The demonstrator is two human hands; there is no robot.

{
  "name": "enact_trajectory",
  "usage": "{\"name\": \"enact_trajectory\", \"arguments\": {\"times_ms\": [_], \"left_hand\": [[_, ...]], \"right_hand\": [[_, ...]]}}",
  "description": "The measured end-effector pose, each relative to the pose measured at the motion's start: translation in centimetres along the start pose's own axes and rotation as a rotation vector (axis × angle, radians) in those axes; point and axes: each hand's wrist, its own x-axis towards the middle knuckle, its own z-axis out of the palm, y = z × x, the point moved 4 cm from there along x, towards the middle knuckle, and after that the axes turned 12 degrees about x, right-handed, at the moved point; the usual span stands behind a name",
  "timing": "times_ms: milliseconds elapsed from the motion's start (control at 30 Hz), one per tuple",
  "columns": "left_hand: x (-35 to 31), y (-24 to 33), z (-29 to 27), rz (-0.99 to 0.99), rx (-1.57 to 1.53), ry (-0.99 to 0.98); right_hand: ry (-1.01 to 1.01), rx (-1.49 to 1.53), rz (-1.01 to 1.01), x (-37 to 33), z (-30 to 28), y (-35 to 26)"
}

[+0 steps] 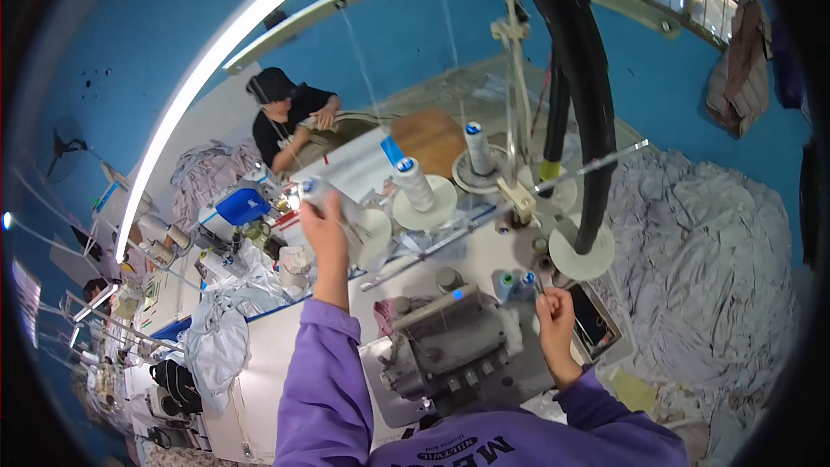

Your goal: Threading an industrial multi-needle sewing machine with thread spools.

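Note:
My left hand [323, 227] is raised at the thread stand, its fingers round a pale grey cone of thread [344, 204] with a blue top. That cone is tilted and blurred, above a white round holder disc [373, 237]. My right hand [556, 318] is closed in a pinch at the right of the grey overlock sewing machine [450, 350]. A thin dark piece seems to rise from its fingertips, too small to name. Near those fingers stand small blue-topped spools [507, 284]. Two more thread cones stand upright on the stand, a middle one [417, 187] and a right one [477, 150].
A thick black hose [596, 121] comes down on the right beside the metal stand pole [512, 78]. Heaped grey fabric [700, 294] fills the right side. Across the table a person in black [285, 117] handles cloth. More machines and grey garments [216, 329] lie left.

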Motion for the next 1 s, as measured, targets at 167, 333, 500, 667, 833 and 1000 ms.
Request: {"name": "enact_trajectory", "arguments": {"times_ms": [167,333,500,667,833,1000], "left_hand": [[1.5,3.1,-3.1,-0.101,-0.269,0.704],[0.2,2.9,-3.8,-0.165,-0.39,-0.094],[-3.8,4.7,-1.5,0.073,-0.078,-0.55],[-5.4,7.1,1.7,0.334,0.099,-0.801],[-5.4,8.4,4.1,0.321,0.154,-0.795],[-4.7,7.0,7.2,0.315,0.102,-0.743]], "right_hand": [[0.141,-0.213,0.153,-7.4,-8.2,4.2],[0.039,-0.595,0.293,-10.5,-12.3,9.3],[-0.071,-0.669,0.134,-10.6,-14.0,11.5],[-0.282,-1.008,-0.204,-7.4,-8.5,4.2],[-0.273,-0.535,-0.274,0.2,1.8,-4.9],[-0.404,-0.392,-0.475,9.2,11.2,-7.8]]}}
